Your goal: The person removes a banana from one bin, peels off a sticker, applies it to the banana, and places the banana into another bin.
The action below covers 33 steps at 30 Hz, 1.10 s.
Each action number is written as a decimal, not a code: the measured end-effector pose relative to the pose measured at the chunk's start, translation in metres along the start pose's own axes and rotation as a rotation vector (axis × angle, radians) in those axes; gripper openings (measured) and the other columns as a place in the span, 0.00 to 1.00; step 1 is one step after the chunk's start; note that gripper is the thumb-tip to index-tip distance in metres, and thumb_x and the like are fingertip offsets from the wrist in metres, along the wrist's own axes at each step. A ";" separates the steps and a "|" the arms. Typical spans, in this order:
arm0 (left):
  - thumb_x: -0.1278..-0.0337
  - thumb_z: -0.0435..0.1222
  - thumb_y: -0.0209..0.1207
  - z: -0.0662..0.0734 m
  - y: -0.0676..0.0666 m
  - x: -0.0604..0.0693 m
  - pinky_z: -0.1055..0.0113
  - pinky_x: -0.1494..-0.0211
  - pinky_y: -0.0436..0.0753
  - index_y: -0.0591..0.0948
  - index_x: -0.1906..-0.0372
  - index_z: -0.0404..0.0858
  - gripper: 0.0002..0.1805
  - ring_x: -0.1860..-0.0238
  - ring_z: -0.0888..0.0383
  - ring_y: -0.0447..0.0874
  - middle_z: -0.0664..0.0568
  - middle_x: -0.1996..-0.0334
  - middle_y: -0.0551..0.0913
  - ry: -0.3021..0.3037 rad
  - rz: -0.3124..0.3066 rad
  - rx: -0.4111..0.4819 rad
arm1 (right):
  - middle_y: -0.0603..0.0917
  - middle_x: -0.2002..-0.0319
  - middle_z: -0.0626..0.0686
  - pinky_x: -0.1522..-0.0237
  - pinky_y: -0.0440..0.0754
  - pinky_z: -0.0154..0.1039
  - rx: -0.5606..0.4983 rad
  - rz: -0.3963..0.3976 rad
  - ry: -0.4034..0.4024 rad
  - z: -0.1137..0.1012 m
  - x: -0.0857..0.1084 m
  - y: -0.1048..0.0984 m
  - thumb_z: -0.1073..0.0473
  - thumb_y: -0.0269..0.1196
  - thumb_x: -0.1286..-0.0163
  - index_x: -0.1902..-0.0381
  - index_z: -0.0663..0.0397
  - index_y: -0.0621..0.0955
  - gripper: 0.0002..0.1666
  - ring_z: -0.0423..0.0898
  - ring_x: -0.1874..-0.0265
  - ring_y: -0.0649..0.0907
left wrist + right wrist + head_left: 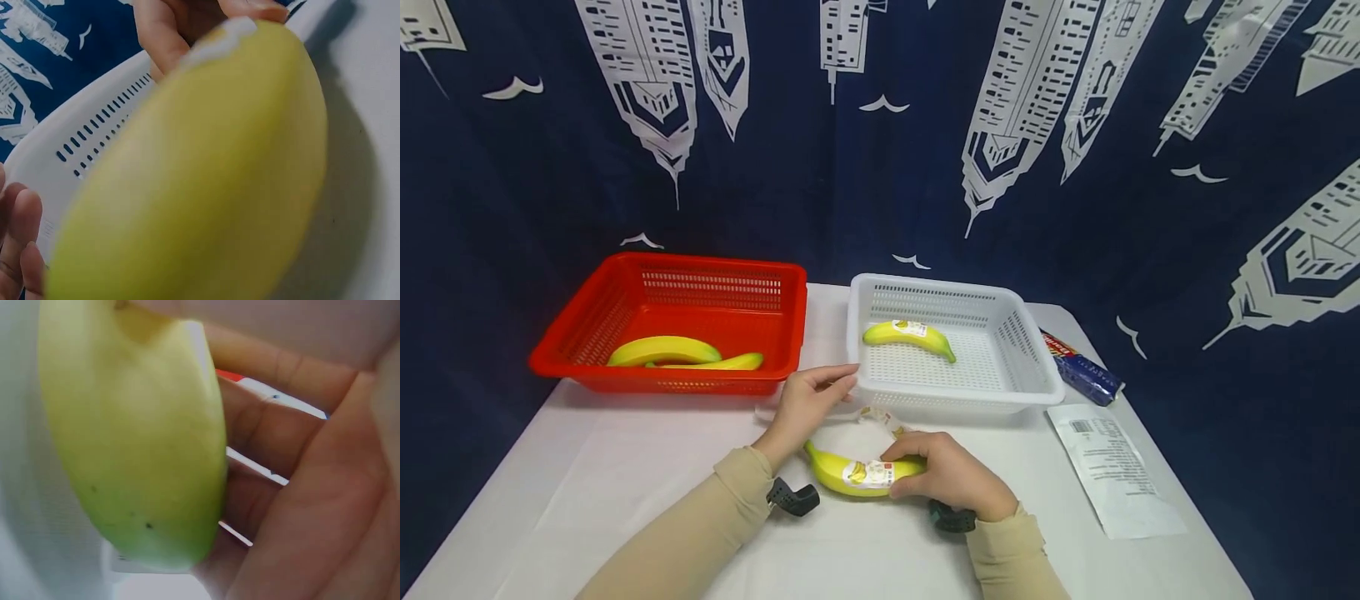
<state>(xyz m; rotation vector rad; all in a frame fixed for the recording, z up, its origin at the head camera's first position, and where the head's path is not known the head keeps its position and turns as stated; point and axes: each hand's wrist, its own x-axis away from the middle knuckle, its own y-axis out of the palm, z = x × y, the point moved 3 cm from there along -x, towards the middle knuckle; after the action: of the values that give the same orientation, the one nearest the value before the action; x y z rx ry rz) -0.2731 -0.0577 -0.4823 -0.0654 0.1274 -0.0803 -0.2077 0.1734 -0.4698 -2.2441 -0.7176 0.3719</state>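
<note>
A yellow banana [831, 468] with a white printed sticker [868, 474] lies across the front of the table. My right hand [951, 471] grips its right end between thumb and fingers. Seen from the right wrist, the banana [134, 437] has a greenish tip with dark specks. My left hand [808, 408] hovers beyond the stem end, near the white basket's front left corner, its fingers loosely bent and holding nothing visible. The left wrist view shows the banana [206, 175] large and close. Behind it curls a clear strip of stickers [883, 418], partly hidden by my hands.
A red basket [568, 367] at the back left holds bananas. The white basket [955, 398] beside it contains one stickered banana [910, 335]. To the right lie a dark blue packet [1086, 375] and a white printed pouch [1116, 475]. A dark blue patterned curtain [880, 183] hangs behind.
</note>
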 end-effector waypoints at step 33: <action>0.38 0.38 0.70 -0.003 -0.001 -0.001 0.68 0.59 0.83 0.89 0.46 0.45 0.16 0.67 0.59 0.90 0.47 0.60 0.92 0.034 0.001 0.010 | 0.90 0.57 0.51 0.51 0.82 0.43 0.303 0.050 0.121 0.006 -0.081 -0.160 0.59 0.78 0.42 0.53 0.58 0.88 0.20 0.45 0.59 0.84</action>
<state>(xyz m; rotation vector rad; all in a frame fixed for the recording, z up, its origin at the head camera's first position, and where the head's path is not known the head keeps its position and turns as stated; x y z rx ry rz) -0.2751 -0.0588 -0.4848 -0.0544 0.1606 -0.0808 -0.3368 0.2204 -0.3539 -1.9809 -0.5051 0.3413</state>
